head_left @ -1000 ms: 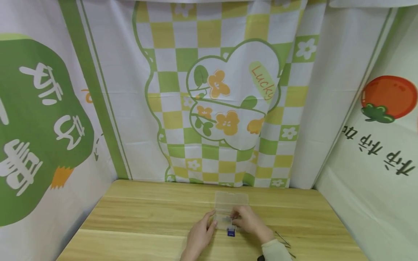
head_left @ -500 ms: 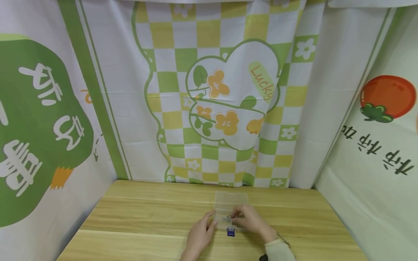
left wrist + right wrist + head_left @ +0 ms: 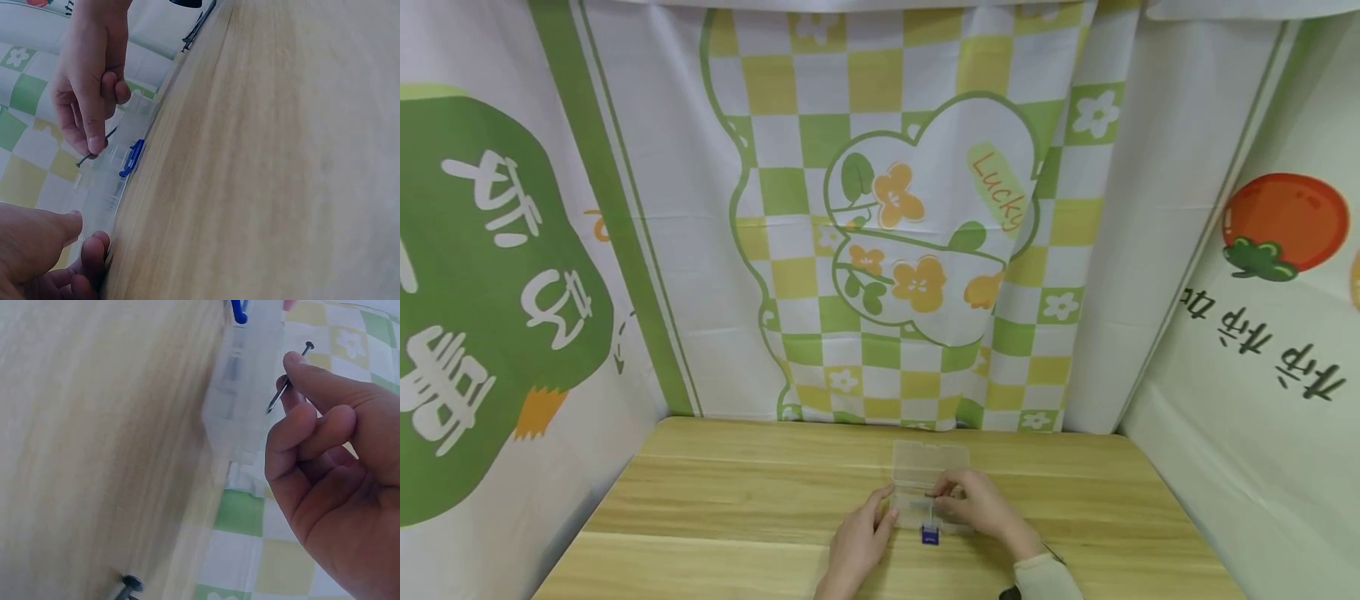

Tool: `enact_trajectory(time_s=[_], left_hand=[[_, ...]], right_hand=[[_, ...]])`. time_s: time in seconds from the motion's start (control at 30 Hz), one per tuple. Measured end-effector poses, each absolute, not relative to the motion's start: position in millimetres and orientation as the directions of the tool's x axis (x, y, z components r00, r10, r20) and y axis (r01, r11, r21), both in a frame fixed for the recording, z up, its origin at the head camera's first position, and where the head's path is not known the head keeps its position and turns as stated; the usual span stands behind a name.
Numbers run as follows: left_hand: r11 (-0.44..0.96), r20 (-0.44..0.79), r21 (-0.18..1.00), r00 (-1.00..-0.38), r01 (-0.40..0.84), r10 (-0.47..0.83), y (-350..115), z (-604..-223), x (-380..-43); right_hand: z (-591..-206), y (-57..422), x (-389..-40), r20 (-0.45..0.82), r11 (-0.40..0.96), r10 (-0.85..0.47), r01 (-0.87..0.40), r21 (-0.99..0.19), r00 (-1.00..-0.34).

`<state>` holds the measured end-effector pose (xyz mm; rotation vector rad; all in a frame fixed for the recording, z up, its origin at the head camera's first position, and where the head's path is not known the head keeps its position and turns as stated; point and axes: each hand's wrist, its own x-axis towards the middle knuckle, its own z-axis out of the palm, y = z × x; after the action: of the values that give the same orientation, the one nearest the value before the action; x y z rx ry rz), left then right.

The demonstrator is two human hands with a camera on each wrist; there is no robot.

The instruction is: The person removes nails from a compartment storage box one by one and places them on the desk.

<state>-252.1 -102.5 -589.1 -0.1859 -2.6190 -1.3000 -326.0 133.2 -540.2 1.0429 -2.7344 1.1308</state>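
A clear plastic box (image 3: 904, 518) lies on the table with its lid (image 3: 931, 460) raised toward the back and a blue latch (image 3: 930, 535) at its front. My left hand (image 3: 861, 537) holds the box's left end between thumb and fingers. Over the box's right half, my right hand (image 3: 981, 504) pinches a thin dark metal nail (image 3: 289, 380) between thumb and fingertip. The nail slants, its flat head and pointed tip sticking out on either side of the fingers. In the right wrist view, dividers show through the box wall (image 3: 240, 394); its contents are hard to make out.
More long dark nails (image 3: 199, 28) lie on the wooden table (image 3: 737, 500) to the right of the box, partly hidden by the right forearm in the head view. A patterned curtain (image 3: 917, 375) hangs behind the table's far edge, with printed cloth at both sides.
My right hand has risen slightly over the box with the nail, and its forearm has shifted right, covering more of the loose nails. The left hand and box have stayed put.
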Motion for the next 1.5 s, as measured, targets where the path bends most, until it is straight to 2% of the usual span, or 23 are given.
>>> enact_trajectory(time_s=[0.3, 1.23, 1.5], left_hand=[[0.618, 0.253, 0.758, -0.967, 0.21, 0.018, -102, -587, -252], [0.626, 0.263, 0.752, -0.965, 0.207, 0.003, -102, -588, -252], [0.632, 0.262, 0.745, -0.965, 0.211, 0.014, -102, -587, -250]], right_hand=[[-526, 135, -319, 0.23, 0.558, -0.55, -0.558, -0.614, -0.803], [-503, 165, -277, 0.254, 0.581, -0.533, -0.567, -0.583, -0.807], [-502, 185, -263, 0.197, 0.622, -0.511, -0.518, -0.587, -0.836]])
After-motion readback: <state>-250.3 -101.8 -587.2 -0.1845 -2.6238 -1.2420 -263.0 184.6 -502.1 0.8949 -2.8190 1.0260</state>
